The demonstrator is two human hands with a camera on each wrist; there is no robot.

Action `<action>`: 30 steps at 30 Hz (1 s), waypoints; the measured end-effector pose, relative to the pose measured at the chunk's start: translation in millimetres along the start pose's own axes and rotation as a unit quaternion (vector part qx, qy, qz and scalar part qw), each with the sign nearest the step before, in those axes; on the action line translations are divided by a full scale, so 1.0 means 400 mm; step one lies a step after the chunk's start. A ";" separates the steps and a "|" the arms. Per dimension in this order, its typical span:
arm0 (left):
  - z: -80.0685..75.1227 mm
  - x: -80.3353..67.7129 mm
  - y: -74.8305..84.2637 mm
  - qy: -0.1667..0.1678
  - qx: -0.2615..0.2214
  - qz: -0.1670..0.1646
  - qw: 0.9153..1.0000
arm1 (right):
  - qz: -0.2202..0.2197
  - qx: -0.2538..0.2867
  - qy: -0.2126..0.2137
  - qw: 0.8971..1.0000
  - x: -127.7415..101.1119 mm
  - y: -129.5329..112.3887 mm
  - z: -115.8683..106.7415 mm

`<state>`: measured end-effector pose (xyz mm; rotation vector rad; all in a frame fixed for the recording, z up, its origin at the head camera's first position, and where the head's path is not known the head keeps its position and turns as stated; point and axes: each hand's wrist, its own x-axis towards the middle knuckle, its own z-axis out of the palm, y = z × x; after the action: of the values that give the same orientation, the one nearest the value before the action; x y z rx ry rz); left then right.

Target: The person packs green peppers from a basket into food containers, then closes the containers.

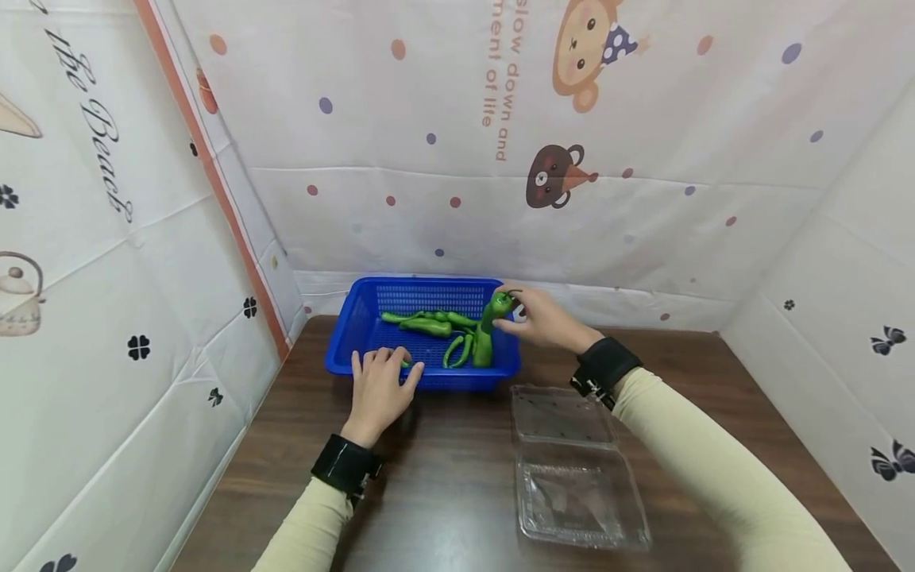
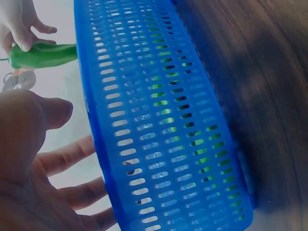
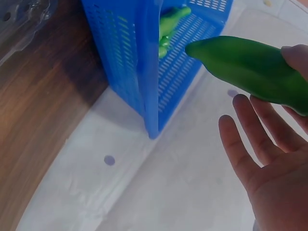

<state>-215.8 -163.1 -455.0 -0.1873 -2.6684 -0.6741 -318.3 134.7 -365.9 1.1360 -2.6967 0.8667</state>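
Observation:
My right hand [image 1: 539,318] pinches a large green pepper [image 1: 496,308] near its stem, above the right end of a blue plastic basket [image 1: 422,381]. In the right wrist view this pepper [image 3: 240,65] points its tip toward the basket. My left hand [image 1: 379,391] is at the basket's front rim, its fingers reaching over the edge and holding no pepper. Several more green peppers [image 1: 427,326] lie inside the basket, some long and smooth, others small and curved. Through the basket's slotted wall [image 2: 144,115], green shows in the left wrist view.
A clear plastic clamshell box [image 1: 565,445] lies unfolded on the brown wooden table [image 1: 443,492], in front of the basket and to its right. Behind and at both sides hang white printed sheets [image 1: 429,214].

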 end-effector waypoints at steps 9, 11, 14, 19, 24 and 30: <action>-0.004 0.000 0.023 0.024 -0.028 0.030 0.999 | -0.025 -0.006 0.024 0.999 -0.054 0.009 -0.048; -0.007 0.002 0.033 0.030 -0.032 0.042 0.998 | -0.024 -0.016 0.030 0.999 -0.065 0.011 -0.058; -0.009 0.004 0.047 0.038 -0.040 0.064 0.996 | -0.017 -0.022 0.036 0.999 -0.084 0.009 -0.074; -0.006 -0.002 0.073 0.042 -0.064 0.097 0.992 | 0.005 -0.001 0.031 1.000 -0.118 0.012 -0.088; 0.005 -0.015 0.107 0.018 -0.096 0.122 0.988 | 0.020 0.012 0.022 0.999 -0.149 0.016 -0.096; 0.023 -0.045 0.152 -0.025 -0.128 0.160 0.978 | 0.019 0.003 0.020 1.000 -0.184 0.021 -0.108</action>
<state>-189.1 -105.9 -443.5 -0.6962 -2.5059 -0.9090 -276.7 209.0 -355.1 1.0615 -2.6930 0.8947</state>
